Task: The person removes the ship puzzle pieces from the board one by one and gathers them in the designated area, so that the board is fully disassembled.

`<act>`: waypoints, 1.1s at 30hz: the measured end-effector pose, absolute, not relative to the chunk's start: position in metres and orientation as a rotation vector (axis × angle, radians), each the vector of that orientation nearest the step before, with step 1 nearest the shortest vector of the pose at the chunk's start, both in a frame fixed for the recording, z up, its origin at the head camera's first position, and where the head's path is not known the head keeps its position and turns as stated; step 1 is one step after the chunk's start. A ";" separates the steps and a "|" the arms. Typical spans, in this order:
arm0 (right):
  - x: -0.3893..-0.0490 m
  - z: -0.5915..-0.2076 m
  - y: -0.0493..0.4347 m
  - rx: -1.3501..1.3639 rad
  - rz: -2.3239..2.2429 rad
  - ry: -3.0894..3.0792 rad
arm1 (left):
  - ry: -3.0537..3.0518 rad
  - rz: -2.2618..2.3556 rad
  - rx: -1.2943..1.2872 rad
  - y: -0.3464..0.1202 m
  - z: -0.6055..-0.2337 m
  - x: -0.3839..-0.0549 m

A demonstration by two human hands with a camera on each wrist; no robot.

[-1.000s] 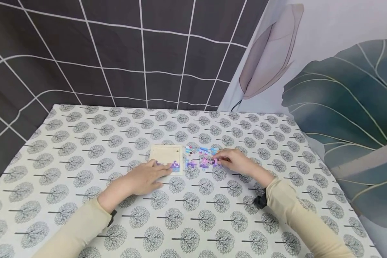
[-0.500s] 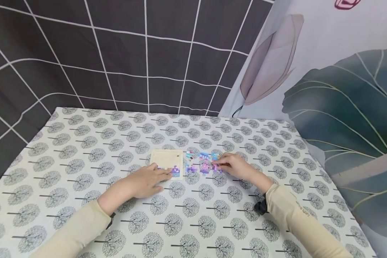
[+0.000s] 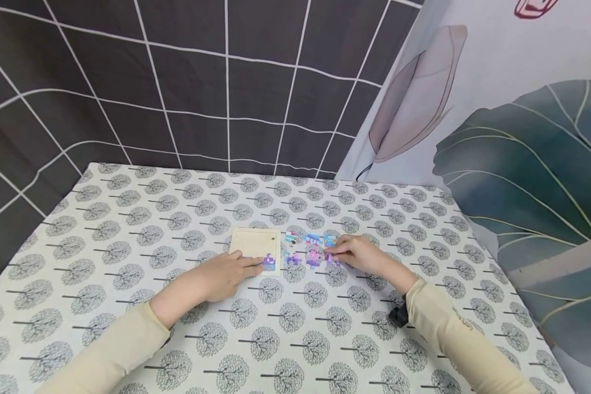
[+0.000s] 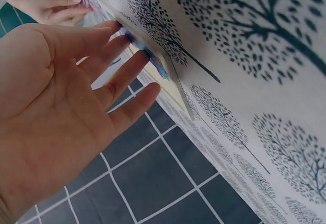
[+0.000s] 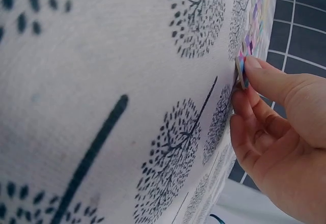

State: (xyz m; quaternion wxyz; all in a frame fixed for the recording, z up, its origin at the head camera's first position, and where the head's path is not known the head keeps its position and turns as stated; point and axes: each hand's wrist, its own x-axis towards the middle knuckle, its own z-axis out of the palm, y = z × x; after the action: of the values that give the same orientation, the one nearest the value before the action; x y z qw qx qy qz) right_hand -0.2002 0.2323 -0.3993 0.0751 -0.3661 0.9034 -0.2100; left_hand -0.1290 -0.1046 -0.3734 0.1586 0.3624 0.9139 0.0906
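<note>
A shallow wooden puzzle tray lies on the table, with purple-and-blue jigsaw pieces along its near side. My left hand rests its fingertips on those pieces; in the left wrist view the hand has its fingers extended over the tray's edge. Right of the tray lie several loose, colourful jigsaw pieces. At their right end, my right hand pinches a jigsaw piece between thumb and fingers, as the right wrist view shows. That piece stands tilted, and its printed face is mostly hidden.
A white tablecloth with a grey tree print covers the table. Behind it hangs a dark curtain with white grid lines. A pale curtain with large leaves hangs along the right.
The head view has tilted up slightly. My left hand stays on the tray. The right hand remains at the rightmost loose pieces, its fingers shifting only a little.
</note>
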 end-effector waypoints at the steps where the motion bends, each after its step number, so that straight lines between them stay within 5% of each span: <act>1: -0.200 -0.400 0.232 -1.114 -0.617 2.711 | 2.619 0.261 1.038 -0.105 -0.373 -0.128; 17: -0.202 -0.399 0.233 -1.184 -0.618 2.715 | 2.753 0.279 1.129 -0.113 -0.377 -0.114; 33: -0.200 -0.404 0.235 -1.197 -0.676 2.742 | 2.672 0.299 0.958 -0.111 -0.375 -0.100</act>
State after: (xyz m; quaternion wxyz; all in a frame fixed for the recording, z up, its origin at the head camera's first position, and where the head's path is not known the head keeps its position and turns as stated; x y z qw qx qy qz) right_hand -0.1997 0.2349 -0.4043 0.0370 -0.3900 0.8933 -0.2203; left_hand -0.0995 -0.1114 -0.3746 0.1432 0.3322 0.9265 0.1038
